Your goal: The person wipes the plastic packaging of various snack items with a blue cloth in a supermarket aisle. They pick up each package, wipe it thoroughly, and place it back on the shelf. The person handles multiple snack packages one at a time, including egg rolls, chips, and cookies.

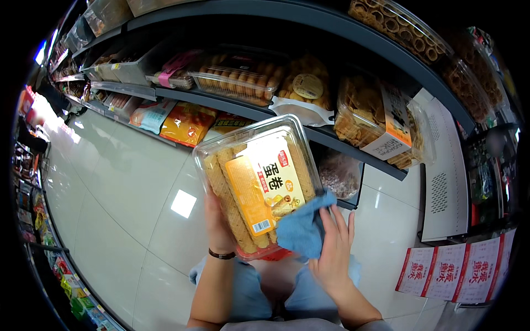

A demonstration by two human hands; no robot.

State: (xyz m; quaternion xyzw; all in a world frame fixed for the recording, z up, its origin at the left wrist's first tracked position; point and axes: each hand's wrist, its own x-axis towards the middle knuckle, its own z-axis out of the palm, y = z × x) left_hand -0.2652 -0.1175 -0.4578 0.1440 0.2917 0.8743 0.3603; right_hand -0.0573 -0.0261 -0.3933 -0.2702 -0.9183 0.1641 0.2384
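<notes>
A clear plastic box of egg rolls (219,178) with a yellow and orange label is held up, tilted, in front of my knees. My left hand (217,225) grips its left side near the lower corner, the fingers partly hidden behind it. A blue cloth (304,227) lies against the box's lower right corner. My right hand (333,244) holds this cloth, thumb and palm behind its edge and the fingers spread along the box's right side.
Dark metal shelves (248,109) curve across the top, bearing a box of cookies (236,78), a bag of round snacks (306,82) and a box of crisps (364,111). Packets (188,124) lie lower down. A white perforated panel (445,178) and red-white sheets (451,269) are at right.
</notes>
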